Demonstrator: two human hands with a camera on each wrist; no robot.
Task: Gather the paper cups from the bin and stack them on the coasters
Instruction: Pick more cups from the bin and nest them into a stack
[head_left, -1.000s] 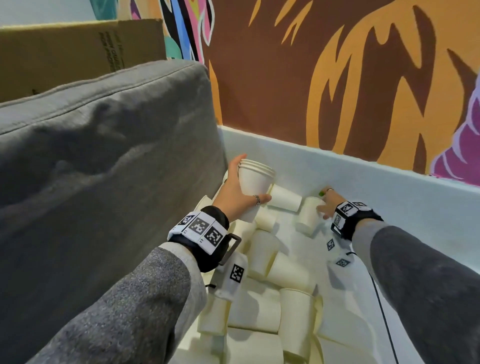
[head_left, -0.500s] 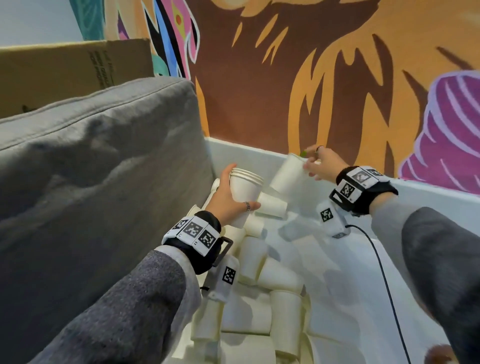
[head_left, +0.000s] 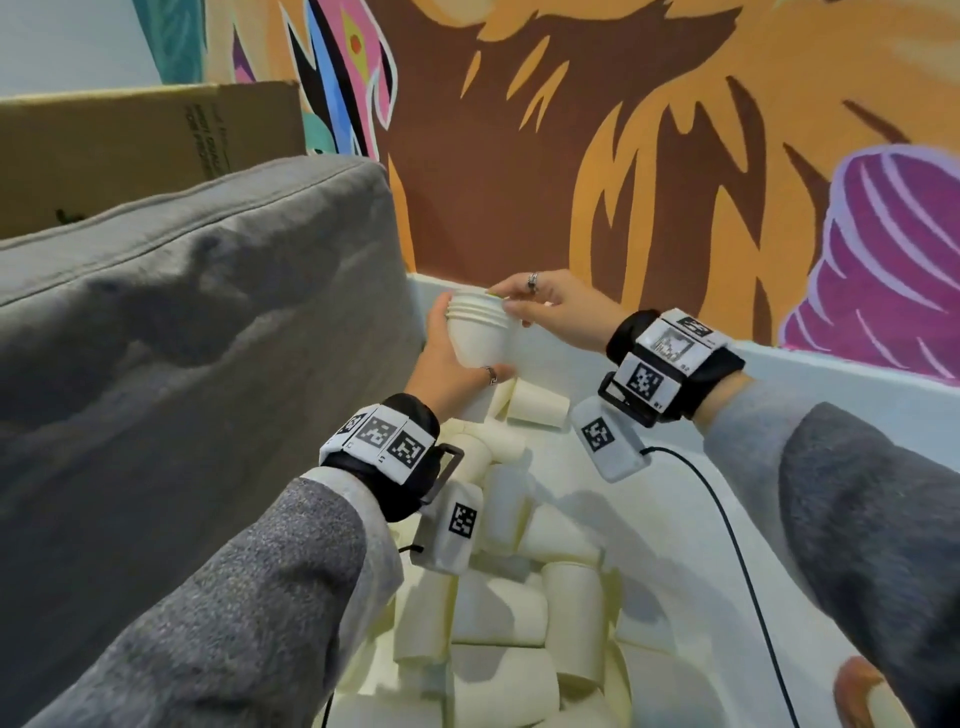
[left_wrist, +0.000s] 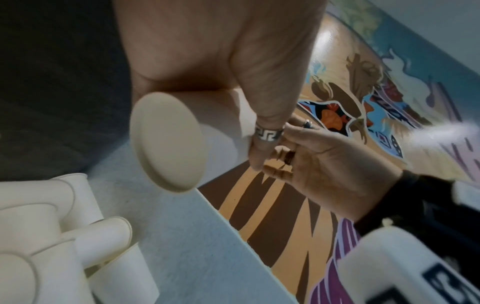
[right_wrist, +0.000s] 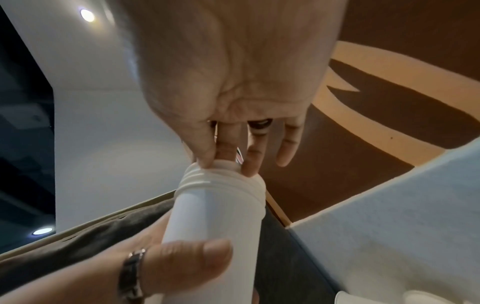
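From the head view, your left hand (head_left: 448, 364) is wrapped around a nested stack of white paper cups (head_left: 477, 332), holding it upright above the far left corner of the white bin (head_left: 810, 384), close to the grey fabric cushion (head_left: 182, 322) on the left. Your right hand (head_left: 556, 312) reaches in from the right, its fingertips closed on the top rim of that stack. Below both hands, loose white paper cups (head_left: 519, 613) lie tumbled on their sides along the bin's left side, from the far corner to the near edge. A brown cardboard box (head_left: 130, 150) stands behind the cushion, and a painted brown and orange mural wall (head_left: 597, 156) rises behind the bin. From the left wrist view, your left hand (left_wrist: 233, 67) curls around the stack (left_wrist: 166, 142), whose round base faces the camera, with the ringed thumb pressed on its side; your right hand (left_wrist: 324, 162) meets it from the right, and a few loose cups (left_wrist: 52, 226) lie at lower left. From the right wrist view, your right hand (right_wrist: 233, 92) pinches the topmost rim of the stack (right_wrist: 218, 205) between thumb and fingers, while the left hand (right_wrist: 166, 265) clasps the stack's lower body.
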